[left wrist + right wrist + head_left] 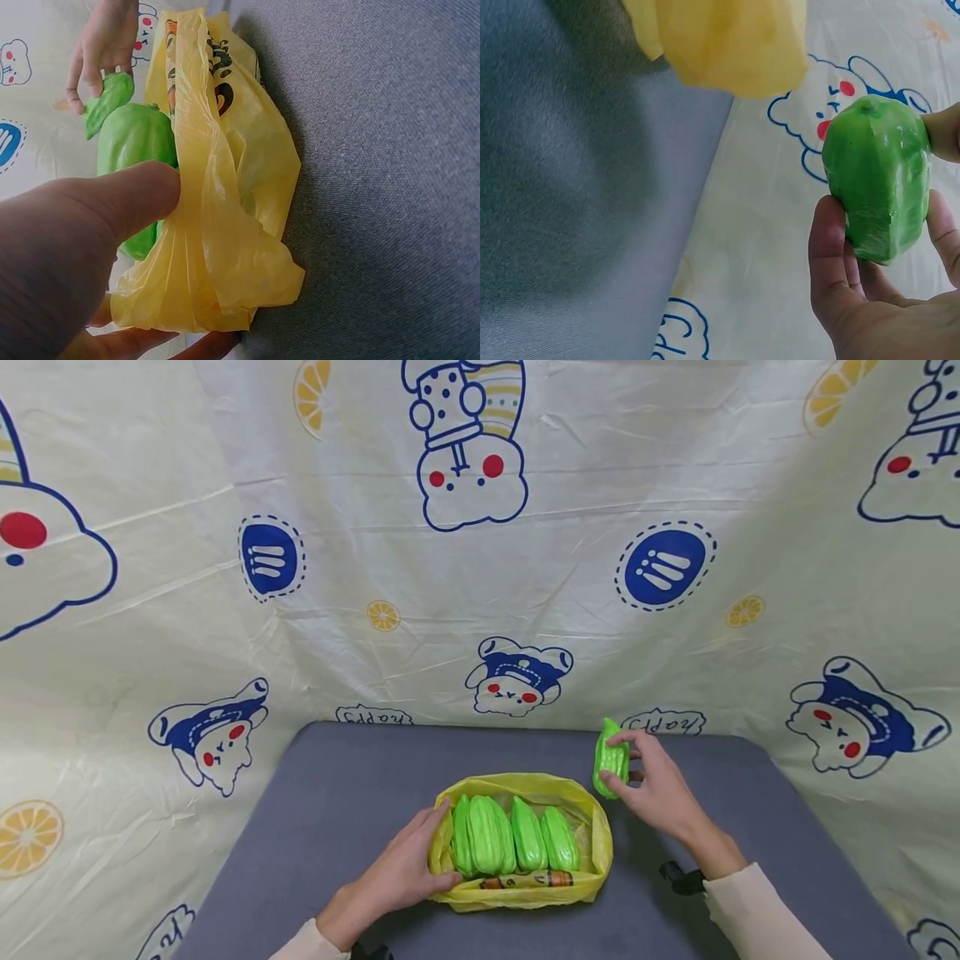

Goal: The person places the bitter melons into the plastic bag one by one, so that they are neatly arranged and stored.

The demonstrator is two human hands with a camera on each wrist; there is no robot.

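Observation:
My right hand (663,789) holds a glossy green ribbed fruit (612,764), which looks like a star fruit, above the table's far right part. In the right wrist view, the thumb and fingers grip the sides of this fruit (877,180), stem nub upward. My left hand (401,864) grips the left end of a yellow plastic bag (525,897), its mouth spread wide. The left wrist view shows the thumb over the bag's rim and the other fingers partly hidden beneath. Inside stand several similar green fruits (491,837) side by side, filling the left and middle.
The bag rests on a dark grey table (360,810). Behind it hangs a pale cloth (555,568) with cartoon bears and orange slices. Printed lettering (528,880) shows along the bag's near inner edge. A black strap (682,878) is at the right wrist.

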